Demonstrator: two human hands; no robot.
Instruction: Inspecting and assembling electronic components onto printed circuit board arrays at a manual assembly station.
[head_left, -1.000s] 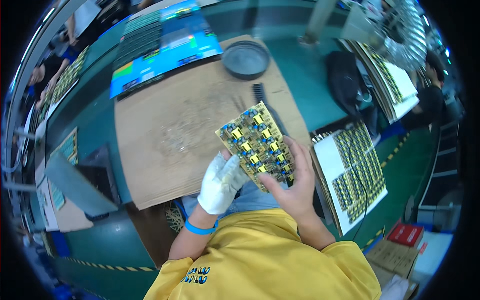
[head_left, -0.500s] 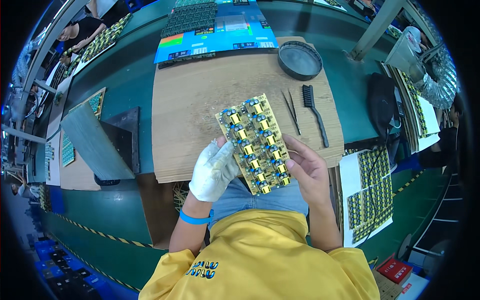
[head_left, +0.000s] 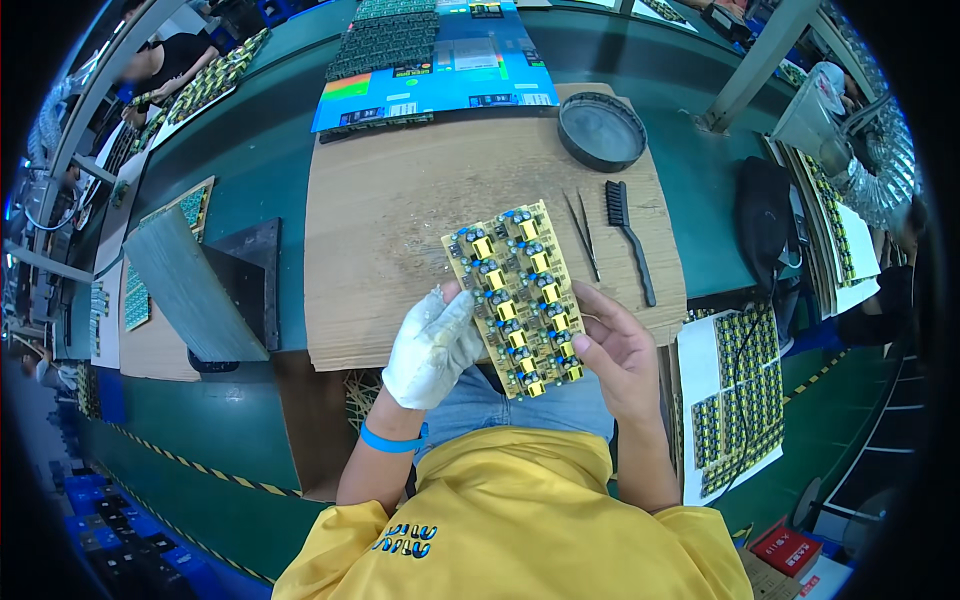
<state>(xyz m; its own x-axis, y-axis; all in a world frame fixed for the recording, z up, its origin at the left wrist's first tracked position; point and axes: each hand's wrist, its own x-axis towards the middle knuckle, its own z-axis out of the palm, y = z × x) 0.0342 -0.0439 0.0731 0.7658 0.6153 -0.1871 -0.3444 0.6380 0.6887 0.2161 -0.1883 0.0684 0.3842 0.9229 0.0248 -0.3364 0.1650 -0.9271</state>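
Between my hands, over the near edge of the cardboard sheet [head_left: 375, 230], a tilted circuit board panel [head_left: 517, 300] faces up, set with rows of yellow transformers and small dark and blue parts. My left hand [head_left: 430, 347], in a white glove, is closed on its left edge. My bare right hand [head_left: 612, 350] grips the lower right edge, thumb on top and the other fingers partly hidden behind. Tweezers [head_left: 583, 238] and a black brush [head_left: 631, 240] lie on the cardboard beyond my right hand.
A round black dish [head_left: 601, 130] stands at the cardboard's far right. Behind it, a blue printed sheet [head_left: 470, 75] carries green boards. More populated panels [head_left: 740, 400] lie at right on white card. At left stands a slanted grey plate [head_left: 195, 285]. A co-worker [head_left: 175, 60] sits far left.
The circuit board panel has shifted slightly down and to the right in the picture. Both hands keep their hold on it.
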